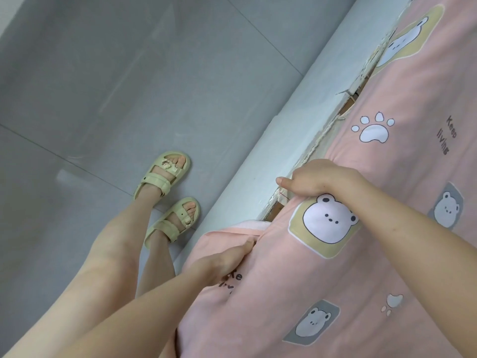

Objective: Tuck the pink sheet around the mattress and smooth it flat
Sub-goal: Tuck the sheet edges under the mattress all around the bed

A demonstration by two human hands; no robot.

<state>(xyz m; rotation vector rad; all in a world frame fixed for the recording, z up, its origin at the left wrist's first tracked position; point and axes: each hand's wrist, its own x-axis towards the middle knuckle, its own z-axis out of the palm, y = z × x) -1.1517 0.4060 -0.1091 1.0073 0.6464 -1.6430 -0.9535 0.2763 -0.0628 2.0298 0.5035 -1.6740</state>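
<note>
The pink sheet (387, 254), printed with bears, paw marks and words, covers the mattress across the right side of the head view. My right hand (320, 179) is closed on the sheet's edge where it meets the pale bed frame (296, 140), pressing it down into the gap. My left hand (227, 259) grips a loose fold of the sheet that hangs over the frame nearer to me. A frayed, cream mattress edge (320, 140) shows in the gap beyond my right hand.
A grey tiled floor (103, 99) fills the left half. My two feet in pale yellow sandals (167, 197) stand close to the bed frame, with my legs running down to the lower left.
</note>
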